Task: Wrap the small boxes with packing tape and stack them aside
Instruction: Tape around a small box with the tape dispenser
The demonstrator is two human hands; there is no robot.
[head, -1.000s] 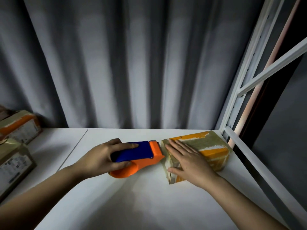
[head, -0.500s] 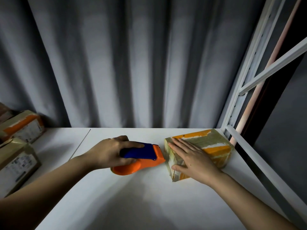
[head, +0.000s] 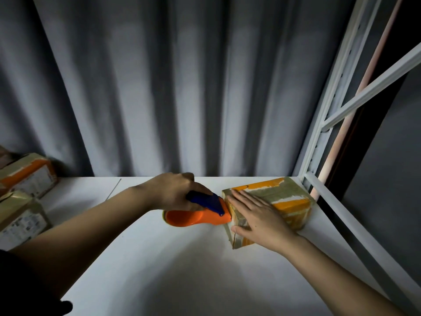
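A grey pleated curtain (head: 182,87) hangs behind a white flat tabletop (head: 159,258), with a white metal shelving frame (head: 323,124) rising at the right edge. At the far left of the table sit two brown cardboard boxes with orange tape and printed labels (head: 25,197), one nearer the curtain and one nearer the camera; whether they touch cannot be told.

Near the table's right back corner lies the small brown cardboard box banded with orange and clear tape (head: 282,201). The right hand (head: 259,217) lies flat on its top, fingers straight and spread, the thumb down the near-left side, pinning it to the table. The left hand (head: 175,190) is curled round the blue grip of the orange-and-blue plastic tape dispenser (head: 200,215), whose orange nose touches the box's left face.

As a judgement, the job stands midway: this box already carries several bands of tape, and another strip looks to be starting at its left side. Still left are drawing the tape across, cutting it, and moving the box aside. The two boxes at the left may be the finished pile or those waiting; their taped look suggests finished, but that is not certain.
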